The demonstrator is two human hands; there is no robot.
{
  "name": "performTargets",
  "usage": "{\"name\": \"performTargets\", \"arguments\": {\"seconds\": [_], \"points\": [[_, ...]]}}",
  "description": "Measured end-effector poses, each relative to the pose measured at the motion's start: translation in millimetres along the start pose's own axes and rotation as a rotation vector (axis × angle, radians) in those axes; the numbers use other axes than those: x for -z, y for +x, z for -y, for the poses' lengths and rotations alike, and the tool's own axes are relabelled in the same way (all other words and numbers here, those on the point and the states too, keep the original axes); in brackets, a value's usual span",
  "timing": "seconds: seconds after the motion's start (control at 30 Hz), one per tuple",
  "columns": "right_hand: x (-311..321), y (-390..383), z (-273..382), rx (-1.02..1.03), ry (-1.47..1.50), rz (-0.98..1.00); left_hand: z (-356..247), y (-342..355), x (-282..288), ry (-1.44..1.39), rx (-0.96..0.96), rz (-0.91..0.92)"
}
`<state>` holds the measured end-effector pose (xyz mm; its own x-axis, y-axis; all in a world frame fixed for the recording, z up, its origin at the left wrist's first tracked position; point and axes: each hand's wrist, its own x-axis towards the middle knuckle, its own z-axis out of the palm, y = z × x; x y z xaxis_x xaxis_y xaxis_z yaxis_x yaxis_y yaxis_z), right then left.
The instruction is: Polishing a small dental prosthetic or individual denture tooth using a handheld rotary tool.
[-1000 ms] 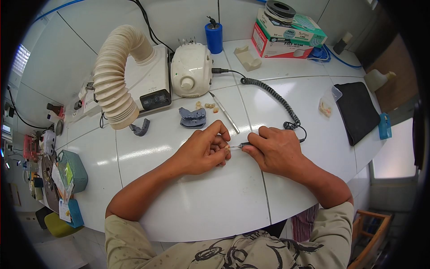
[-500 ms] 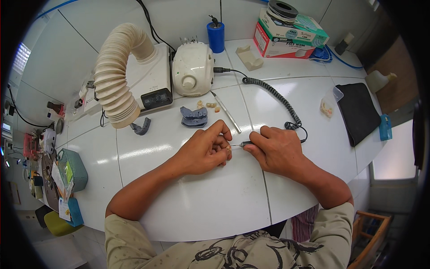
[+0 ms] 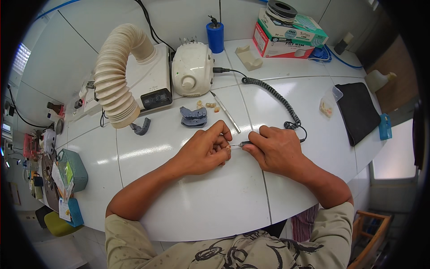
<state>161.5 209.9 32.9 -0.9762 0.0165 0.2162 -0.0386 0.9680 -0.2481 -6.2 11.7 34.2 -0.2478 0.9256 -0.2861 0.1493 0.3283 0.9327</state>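
My left hand (image 3: 201, 151) is closed in a pinch around a small tooth-coloured dental piece (image 3: 229, 147), mostly hidden by the fingertips. In my right hand (image 3: 280, 150) is a rotary handpiece (image 3: 246, 144), its thin bur pointing left and meeting the piece or very close to it. A coiled black cord (image 3: 277, 96) runs from near the right hand back to a white rounded motor unit (image 3: 192, 69). Beyond the left hand sit a grey dental model (image 3: 194, 117) and several tooth-coloured pieces (image 3: 209, 105). A slim silver pen-shaped tool (image 3: 226, 112) lies beside them.
A ribbed suction hose (image 3: 114, 80) arches over the left side, above a grey model part (image 3: 141, 127). Stacked boxes (image 3: 289, 38) and a blue cylinder (image 3: 215, 37) stand at the back. To the right are a small clear container (image 3: 327, 106) and a black mat (image 3: 357, 112).
Both hands hold nearly the same pose; the fingertips and the handpiece have shifted only very slightly.
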Motion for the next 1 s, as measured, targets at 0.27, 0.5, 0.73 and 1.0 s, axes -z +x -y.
{"name": "performTargets", "arguments": {"seconds": [0.27, 0.5, 0.73, 1.0], "points": [[-1.4, 0.3, 1.2, -0.012, -0.011, 0.012, 1.2, 1.1, -3.0, 0.025, -0.025, -0.045], [-2.2, 0.5, 3.7, -0.013, -0.021, 0.017, 3.1, 1.7, -3.4, 0.023, -0.035, -0.055], [-1.5, 0.3, 2.7, -0.021, -0.004, 0.02, 4.0, 1.7, -3.0, 0.015, -0.029, -0.055], [-1.7, -0.2, 2.0, -0.02, -0.009, 0.02, 3.7, 0.9, -2.5, 0.004, -0.035, -0.032]]}}
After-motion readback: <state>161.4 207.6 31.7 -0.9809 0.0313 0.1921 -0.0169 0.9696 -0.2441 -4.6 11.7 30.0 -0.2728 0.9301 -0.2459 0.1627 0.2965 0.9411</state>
